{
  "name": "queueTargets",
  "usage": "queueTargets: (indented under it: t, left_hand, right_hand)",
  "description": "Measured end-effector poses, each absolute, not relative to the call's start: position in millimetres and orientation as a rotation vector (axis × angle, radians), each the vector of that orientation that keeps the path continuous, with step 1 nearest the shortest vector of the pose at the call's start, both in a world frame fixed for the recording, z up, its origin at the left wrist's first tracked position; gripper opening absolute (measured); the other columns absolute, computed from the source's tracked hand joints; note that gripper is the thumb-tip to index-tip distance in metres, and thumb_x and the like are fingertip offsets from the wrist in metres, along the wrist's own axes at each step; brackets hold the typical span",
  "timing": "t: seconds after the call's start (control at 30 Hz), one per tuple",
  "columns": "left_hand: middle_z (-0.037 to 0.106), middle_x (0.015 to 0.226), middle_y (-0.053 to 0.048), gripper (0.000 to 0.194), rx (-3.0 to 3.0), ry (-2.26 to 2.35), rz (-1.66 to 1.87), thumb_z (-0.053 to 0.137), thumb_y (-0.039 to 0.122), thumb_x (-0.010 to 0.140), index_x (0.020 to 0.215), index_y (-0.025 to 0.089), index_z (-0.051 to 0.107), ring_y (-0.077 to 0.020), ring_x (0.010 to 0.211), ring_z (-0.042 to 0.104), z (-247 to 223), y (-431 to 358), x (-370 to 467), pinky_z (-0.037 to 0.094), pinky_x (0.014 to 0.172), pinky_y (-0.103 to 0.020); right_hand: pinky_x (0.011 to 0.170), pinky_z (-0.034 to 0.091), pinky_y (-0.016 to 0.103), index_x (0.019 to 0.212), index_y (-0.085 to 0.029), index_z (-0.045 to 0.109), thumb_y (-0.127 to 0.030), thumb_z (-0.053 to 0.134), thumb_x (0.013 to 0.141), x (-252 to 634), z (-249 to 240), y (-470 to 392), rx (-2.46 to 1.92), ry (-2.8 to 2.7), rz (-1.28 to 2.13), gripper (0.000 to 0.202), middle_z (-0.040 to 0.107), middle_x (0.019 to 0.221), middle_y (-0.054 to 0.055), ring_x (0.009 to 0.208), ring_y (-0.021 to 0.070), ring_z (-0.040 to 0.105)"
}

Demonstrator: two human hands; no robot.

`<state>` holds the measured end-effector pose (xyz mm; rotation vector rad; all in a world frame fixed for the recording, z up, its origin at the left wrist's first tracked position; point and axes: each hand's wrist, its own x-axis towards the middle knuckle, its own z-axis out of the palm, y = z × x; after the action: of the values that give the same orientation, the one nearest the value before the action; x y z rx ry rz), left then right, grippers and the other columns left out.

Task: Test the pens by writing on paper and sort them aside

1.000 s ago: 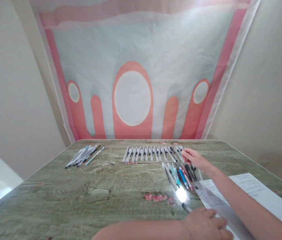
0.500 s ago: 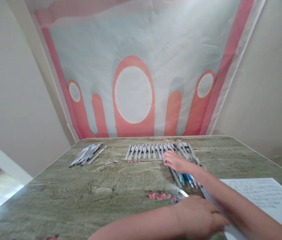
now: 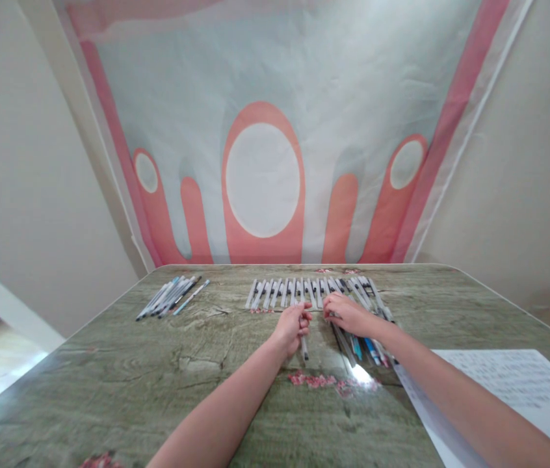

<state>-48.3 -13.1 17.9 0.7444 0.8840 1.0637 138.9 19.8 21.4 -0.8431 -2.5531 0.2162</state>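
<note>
My left hand [image 3: 293,330] is closed around a dark-tipped pen [image 3: 305,348], whose lower end sticks out towards me. Most of that pen is hidden by the fingers. My right hand [image 3: 348,314] has curled fingers over the right part of a row of pens [image 3: 275,294]; what they hold, if anything, is hidden. Below and beside it lies a loose heap of pens, among them a blue one [image 3: 370,349] and a teal one [image 3: 357,348], partly covered by my right hand and forearm.
A separate bunch of pens [image 3: 165,299] lies at the left back of the wood-patterned table [image 3: 123,383]. A written sheet of paper [image 3: 513,383] is at the right, partly under my right forearm. Behind the table hangs a pink and grey printed backdrop [image 3: 262,247].
My left hand has moved forward and left from over the paper to just in front of the row, and a pen shows in it. My right hand has shifted slightly right.
</note>
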Motion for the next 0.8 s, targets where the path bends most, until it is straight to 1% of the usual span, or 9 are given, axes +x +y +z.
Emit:
queueTargets:
  t: [0.1, 0.2, 0.3, 0.37, 0.43, 0.53, 0.7, 0.8]
  left_hand:
    - [0.047, 0.059, 0.0, 0.024, 0.576, 0.789, 1.045, 0.046, 0.033, 0.079, 0.089, 0.012, 0.051, -0.0027, 0.04, 0.032, 12.6, -11.9, -49.3, 0.016, 0.036, -0.014]
    - [0.052, 0.066, -0.004, 0.025, 0.525, 0.653, 1.054, 0.043, 0.032, 0.081, 0.094, 0.012, 0.05, -0.0054, 0.046, 0.042, 12.4, -15.2, -46.6, 0.027, 0.039, -0.015]
    - [0.056, 0.075, -0.006, 0.022, 0.54, 0.569, 1.158, 0.044, 0.028, 0.082, 0.096, 0.012, 0.051, -0.0085, 0.059, 0.052, 13.0, -17.7, -43.4, 0.04, 0.052, -0.019]
    - [0.058, 0.081, -0.007, 0.02, 0.546, 0.522, 1.242, 0.047, 0.028, 0.081, 0.094, 0.013, 0.052, -0.0107, 0.069, 0.056, 14.4, -17.8, -42.5, 0.044, 0.063, -0.022]
    - [0.059, 0.086, -0.007, 0.018, 0.538, 0.474, 1.312, 0.049, 0.027, 0.08, 0.091, 0.014, 0.052, -0.012, 0.077, 0.057, 17.0, -16.8, -42.9, 0.044, 0.073, -0.024]
    - [0.059, 0.09, -0.007, 0.016, 0.509, 0.435, 1.373, 0.051, 0.027, 0.079, 0.09, 0.015, 0.052, -0.0123, 0.084, 0.057, 21.7, -14.3, -45.5, 0.042, 0.081, -0.026]
    - [0.059, 0.099, -0.009, 0.023, 0.587, 0.47, 1.334, 0.052, 0.027, 0.078, 0.098, 0.016, 0.052, -0.0159, 0.093, 0.056, 24.5, -16.7, -47.6, 0.04, 0.086, -0.03]
    - [0.06, 0.096, -0.01, 0.028, 0.735, 0.516, 1.244, 0.057, 0.025, 0.075, 0.1, 0.014, 0.053, -0.0175, 0.091, 0.057, 22.2, -21.2, -45.3, 0.04, 0.086, -0.032]
  right_hand:
    - [0.076, 0.037, 0.03, 0.076, -0.017, 0.058, -0.019, 0.049, 0.078, 140.0, 26.4, 17.1, -0.838, -2.505, 0.253, 0.009, 0.054, 0.084, 0.006, 0.084, 0.0169, 0.047]
    - [0.07, 0.038, 0.027, 0.077, -0.016, 0.058, -0.025, 0.046, 0.081, 135.9, 35.7, 9.8, -0.916, -2.4, 0.355, 0.015, 0.055, 0.08, 0.005, 0.077, 0.0146, 0.049]
    - [0.057, 0.037, 0.023, 0.07, -0.015, 0.057, -0.034, 0.042, 0.082, 127.7, 42.2, 0.0, -1.032, -2.335, 0.52, 0.026, 0.054, 0.065, 0.001, 0.06, 0.0114, 0.048]
    - [0.049, 0.034, 0.021, 0.065, -0.015, 0.057, -0.039, 0.04, 0.082, 122.2, 41.7, -6.6, -1.07, -2.342, 0.689, 0.034, 0.053, 0.055, -0.001, 0.05, 0.0097, 0.046]
    - [0.044, 0.032, 0.02, 0.063, -0.014, 0.057, -0.042, 0.039, 0.081, 117.8, 37.7, -12.5, -1.073, -2.358, 0.855, 0.038, 0.053, 0.05, -0.001, 0.044, 0.0087, 0.045]
    - [0.041, 0.032, 0.018, 0.065, -0.013, 0.059, -0.042, 0.044, 0.079, 113.9, 30.0, -18.2, -1.067, -2.381, 0.966, 0.035, 0.057, 0.053, 0.0, 0.042, 0.0084, 0.046]
    - [0.039, 0.032, 0.018, 0.07, -0.013, 0.058, -0.041, 0.04, 0.081, 112.7, 27.6, -17.1, -1.121, -2.297, 1.001, 0.034, 0.058, 0.057, 0.001, 0.042, 0.0081, 0.047]
    - [0.04, 0.032, 0.018, 0.069, -0.013, 0.057, -0.043, 0.041, 0.08, 114.4, 31.8, -13.7, -1.166, -2.236, 1.005, 0.036, 0.055, 0.053, -0.001, 0.042, 0.0085, 0.047]
